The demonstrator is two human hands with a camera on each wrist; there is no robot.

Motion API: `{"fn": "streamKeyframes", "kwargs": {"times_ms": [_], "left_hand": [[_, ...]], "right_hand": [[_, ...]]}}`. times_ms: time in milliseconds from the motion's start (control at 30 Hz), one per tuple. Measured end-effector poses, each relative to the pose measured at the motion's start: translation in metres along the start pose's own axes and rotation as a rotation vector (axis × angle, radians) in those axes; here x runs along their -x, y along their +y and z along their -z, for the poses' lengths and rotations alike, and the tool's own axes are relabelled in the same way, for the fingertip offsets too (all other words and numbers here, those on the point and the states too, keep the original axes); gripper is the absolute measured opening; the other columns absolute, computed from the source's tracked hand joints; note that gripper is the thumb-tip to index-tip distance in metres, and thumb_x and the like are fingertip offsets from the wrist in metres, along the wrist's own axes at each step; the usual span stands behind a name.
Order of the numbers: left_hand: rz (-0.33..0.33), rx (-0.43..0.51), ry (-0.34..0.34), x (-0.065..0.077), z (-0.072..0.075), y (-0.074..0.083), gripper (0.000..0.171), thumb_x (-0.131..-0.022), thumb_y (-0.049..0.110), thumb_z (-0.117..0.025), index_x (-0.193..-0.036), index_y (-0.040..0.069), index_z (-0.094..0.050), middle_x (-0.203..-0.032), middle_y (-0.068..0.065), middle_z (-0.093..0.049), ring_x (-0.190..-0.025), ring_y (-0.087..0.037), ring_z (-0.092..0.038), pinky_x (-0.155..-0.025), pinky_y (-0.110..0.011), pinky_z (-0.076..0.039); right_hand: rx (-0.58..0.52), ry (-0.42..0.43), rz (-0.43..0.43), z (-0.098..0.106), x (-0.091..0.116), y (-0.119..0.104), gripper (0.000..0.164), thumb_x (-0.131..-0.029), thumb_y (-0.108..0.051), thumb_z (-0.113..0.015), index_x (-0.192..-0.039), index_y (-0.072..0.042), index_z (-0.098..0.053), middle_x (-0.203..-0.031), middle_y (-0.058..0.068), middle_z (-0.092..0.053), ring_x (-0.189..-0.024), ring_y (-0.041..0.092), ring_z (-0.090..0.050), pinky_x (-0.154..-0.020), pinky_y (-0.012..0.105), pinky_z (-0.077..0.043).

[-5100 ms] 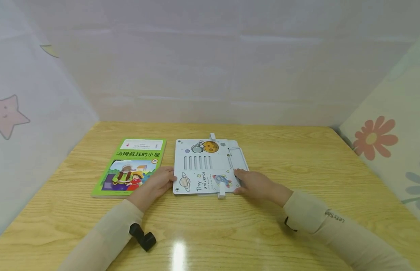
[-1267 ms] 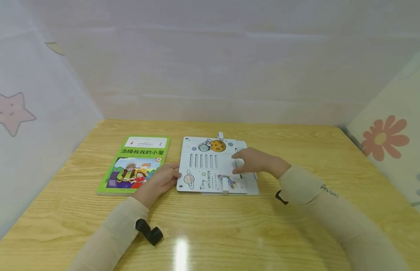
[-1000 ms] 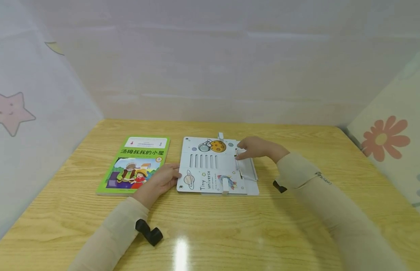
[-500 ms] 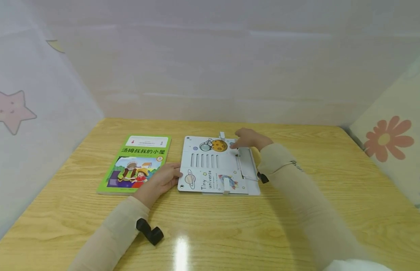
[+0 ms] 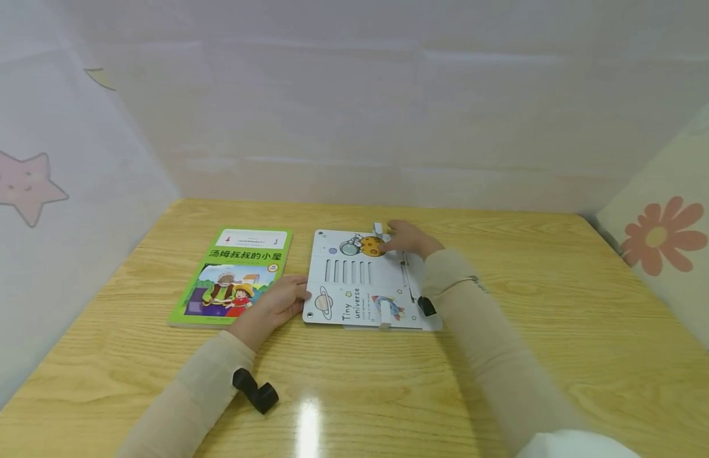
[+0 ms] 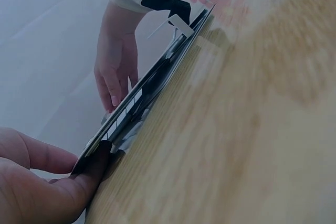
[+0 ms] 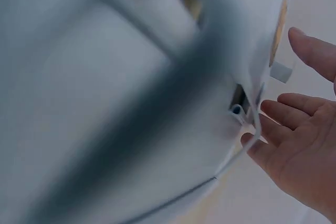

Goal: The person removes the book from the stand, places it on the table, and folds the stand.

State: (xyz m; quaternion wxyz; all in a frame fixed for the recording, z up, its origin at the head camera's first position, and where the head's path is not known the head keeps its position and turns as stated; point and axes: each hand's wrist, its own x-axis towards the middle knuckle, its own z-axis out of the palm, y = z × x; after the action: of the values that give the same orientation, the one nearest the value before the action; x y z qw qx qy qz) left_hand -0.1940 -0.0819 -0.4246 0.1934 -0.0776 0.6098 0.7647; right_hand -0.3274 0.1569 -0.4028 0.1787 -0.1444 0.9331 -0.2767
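A white book stand printed with an astronaut, planets and "Tiny universe" lies on the table. Its left edge is pinched between the thumb and fingers of my left hand; the left wrist view shows that edge raised off the wood. At the stand's far right corner is my right hand, fingers spread, close to the small far page clip. In the right wrist view the right hand has its fingertips by the stand's wire frame, gripping nothing. A second page clip sits on the near edge.
A green picture book lies left of the stand, partly behind my left forearm. The wooden table runs up to a pale cloth backdrop.
My right hand has gone from the stand's near right corner, over its right panel, to the far edge and leftward toward the far clip. The left hand keeps its hold on the left edge.
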Motion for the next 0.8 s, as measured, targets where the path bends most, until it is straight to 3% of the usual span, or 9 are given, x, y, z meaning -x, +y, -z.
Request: {"fn": "streamKeyframes", "kwargs": {"times_ms": [333, 567, 800], "left_hand": [[0.001, 0.001, -0.001, 0.002, 0.002, 0.001, 0.052, -0.079, -0.017, -0.032, -0.13, -0.014, -0.018, -0.131, -0.026, -0.028, -0.116, -0.032, -0.033, -0.092, -0.037, -0.034], [0.004, -0.006, -0.002, 0.002, 0.003, 0.0, 0.052, -0.08, -0.016, -0.033, -0.13, -0.013, -0.019, -0.131, -0.026, -0.029, -0.116, -0.032, -0.034, -0.092, -0.036, -0.034], [0.003, -0.002, -0.008, 0.002, 0.002, 0.0, 0.052, -0.08, -0.016, -0.033, -0.13, -0.014, -0.018, -0.131, -0.026, -0.029, -0.116, -0.032, -0.034, -0.092, -0.036, -0.034]], "right_hand": [[-0.011, 0.002, 0.058, -0.008, -0.009, -0.003, 0.073, -0.081, -0.021, -0.06, -0.135, 0.003, -0.016, -0.136, 0.02, -0.024, -0.123, 0.033, -0.02, -0.1, 0.041, -0.019], [-0.008, -0.025, 0.05, -0.011, -0.012, -0.002, 0.072, -0.083, -0.02, -0.058, -0.137, -0.002, -0.014, -0.14, 0.014, -0.016, -0.127, 0.029, -0.012, -0.102, 0.04, -0.012], [0.014, -0.032, 0.033, -0.01, -0.01, -0.002, 0.072, -0.083, -0.022, -0.057, -0.137, -0.002, -0.014, -0.14, 0.015, -0.017, -0.126, 0.029, -0.012, -0.101, 0.04, -0.013]]}}
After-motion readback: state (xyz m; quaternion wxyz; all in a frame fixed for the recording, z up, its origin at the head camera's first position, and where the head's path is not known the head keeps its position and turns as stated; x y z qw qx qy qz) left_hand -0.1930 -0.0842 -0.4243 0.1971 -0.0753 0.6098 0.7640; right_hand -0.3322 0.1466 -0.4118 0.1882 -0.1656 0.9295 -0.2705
